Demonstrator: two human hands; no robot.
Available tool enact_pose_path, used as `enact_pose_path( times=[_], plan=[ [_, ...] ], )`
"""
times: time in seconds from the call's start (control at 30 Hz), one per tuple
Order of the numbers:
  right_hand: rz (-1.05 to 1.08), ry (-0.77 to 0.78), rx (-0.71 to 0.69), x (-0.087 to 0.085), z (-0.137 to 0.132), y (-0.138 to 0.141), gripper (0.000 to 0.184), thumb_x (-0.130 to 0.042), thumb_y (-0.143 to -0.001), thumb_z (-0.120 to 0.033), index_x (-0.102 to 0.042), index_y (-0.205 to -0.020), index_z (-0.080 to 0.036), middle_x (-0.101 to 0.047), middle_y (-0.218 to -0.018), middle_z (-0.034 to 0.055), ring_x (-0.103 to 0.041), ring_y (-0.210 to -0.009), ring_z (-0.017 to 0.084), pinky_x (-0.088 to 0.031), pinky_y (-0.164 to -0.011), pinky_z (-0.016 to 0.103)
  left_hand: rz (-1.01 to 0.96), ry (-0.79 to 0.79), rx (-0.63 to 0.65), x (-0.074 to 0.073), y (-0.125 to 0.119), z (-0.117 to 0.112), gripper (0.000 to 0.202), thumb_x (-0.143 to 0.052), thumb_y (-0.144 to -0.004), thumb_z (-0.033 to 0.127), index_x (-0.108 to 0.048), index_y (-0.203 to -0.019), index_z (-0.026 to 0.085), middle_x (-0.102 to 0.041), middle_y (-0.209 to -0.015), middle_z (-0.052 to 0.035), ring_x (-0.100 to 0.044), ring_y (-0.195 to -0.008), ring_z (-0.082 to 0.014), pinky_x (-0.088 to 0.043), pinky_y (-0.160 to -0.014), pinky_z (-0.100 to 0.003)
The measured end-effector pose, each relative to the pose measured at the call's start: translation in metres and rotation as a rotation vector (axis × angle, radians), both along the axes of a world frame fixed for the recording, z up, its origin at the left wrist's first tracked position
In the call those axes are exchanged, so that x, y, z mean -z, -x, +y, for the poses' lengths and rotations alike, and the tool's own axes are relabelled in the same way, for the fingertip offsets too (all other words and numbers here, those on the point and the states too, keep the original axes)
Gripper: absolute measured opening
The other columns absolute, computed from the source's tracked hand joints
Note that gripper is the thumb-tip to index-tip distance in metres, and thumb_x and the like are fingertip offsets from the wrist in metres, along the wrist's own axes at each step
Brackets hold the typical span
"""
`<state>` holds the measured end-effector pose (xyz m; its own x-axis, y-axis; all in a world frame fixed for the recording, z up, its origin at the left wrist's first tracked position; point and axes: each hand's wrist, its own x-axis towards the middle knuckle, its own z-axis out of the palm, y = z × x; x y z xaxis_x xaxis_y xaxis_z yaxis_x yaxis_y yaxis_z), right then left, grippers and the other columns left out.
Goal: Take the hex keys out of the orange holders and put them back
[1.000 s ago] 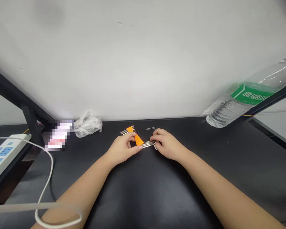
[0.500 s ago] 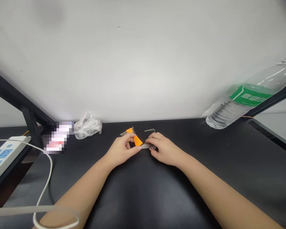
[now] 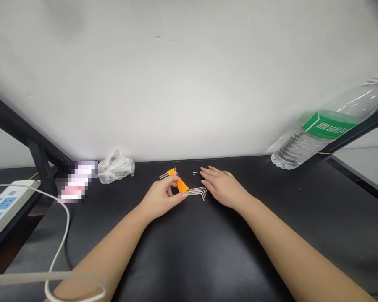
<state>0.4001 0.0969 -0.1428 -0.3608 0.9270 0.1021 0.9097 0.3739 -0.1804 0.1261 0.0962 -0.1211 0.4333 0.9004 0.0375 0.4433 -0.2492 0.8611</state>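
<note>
An orange holder (image 3: 178,181) with several silver hex keys (image 3: 198,192) stuck in it lies on the black table (image 3: 189,243) near the white wall. My left hand (image 3: 161,197) pinches the orange holder between thumb and fingers. My right hand (image 3: 221,186) lies flat with fingers stretched out, just right of the keys' bent ends. Its fingertips reach a single loose hex key (image 3: 195,173) lying a little farther back.
A crumpled clear plastic bag (image 3: 116,165) sits by the wall at left, beside a blurred packet (image 3: 75,180). A white power strip (image 3: 4,203) and its cable (image 3: 58,251) are at far left. A water bottle (image 3: 327,128) with a green label leans at right.
My right hand has let go of the bent ends of the hex keys, opened flat and moved back toward the loose key. My left hand kept its hold.
</note>
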Motion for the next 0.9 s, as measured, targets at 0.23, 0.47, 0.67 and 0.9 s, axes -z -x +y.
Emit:
enact_pose_path(
  times=[0.23, 0.47, 0.67, 0.9],
  plan=[
    [0.013, -0.062, 0.004, -0.005, -0.002, 0.001, 0.036, -0.044, -0.103, -0.030, -0.072, -0.127, -0.029, -0.061, -0.145, 0.0047, -0.053, -0.131, 0.029, -0.048, -0.101, 0.046, 0.037, -0.014, 0.002, -0.005, 0.000, -0.001, 0.043, -0.072, -0.084, 0.045, -0.065, -0.121, 0.023, -0.073, -0.101, -0.0030, -0.053, -0.057, -0.0086, -0.045, -0.055, -0.023],
    [0.084, -0.039, 0.033, -0.002, 0.006, 0.006, 0.043, -0.048, -0.096, -0.015, -0.069, -0.131, -0.029, -0.063, -0.135, 0.0071, -0.054, -0.116, 0.026, -0.048, -0.094, 0.042, 0.069, 0.011, 0.000, -0.005, 0.000, 0.000, 0.045, -0.073, -0.084, 0.046, -0.065, -0.121, 0.023, -0.073, -0.100, -0.0024, -0.054, -0.057, -0.0090, -0.043, -0.056, -0.024],
    [0.139, 0.014, 0.177, -0.006, 0.011, -0.024, 0.045, -0.048, -0.089, -0.008, -0.074, -0.124, -0.020, -0.066, -0.125, 0.0083, -0.059, -0.110, 0.023, -0.048, -0.101, 0.034, 0.095, 0.010, 0.004, -0.001, 0.002, 0.001, 0.045, -0.071, -0.085, 0.049, -0.065, -0.122, 0.024, -0.073, -0.088, -0.0007, -0.052, -0.055, -0.0103, -0.040, -0.055, -0.024],
    [0.139, 0.147, 0.112, -0.026, -0.010, -0.016, 0.042, -0.051, -0.087, -0.007, -0.080, -0.113, -0.024, -0.069, -0.108, 0.0066, -0.067, -0.094, 0.019, -0.050, -0.091, 0.029, 0.107, 0.010, 0.012, -0.005, 0.000, 0.000, 0.044, -0.071, -0.084, 0.049, -0.065, -0.120, 0.024, -0.073, -0.086, 0.0000, -0.054, -0.056, -0.0111, -0.044, -0.058, -0.025]
  ],
)
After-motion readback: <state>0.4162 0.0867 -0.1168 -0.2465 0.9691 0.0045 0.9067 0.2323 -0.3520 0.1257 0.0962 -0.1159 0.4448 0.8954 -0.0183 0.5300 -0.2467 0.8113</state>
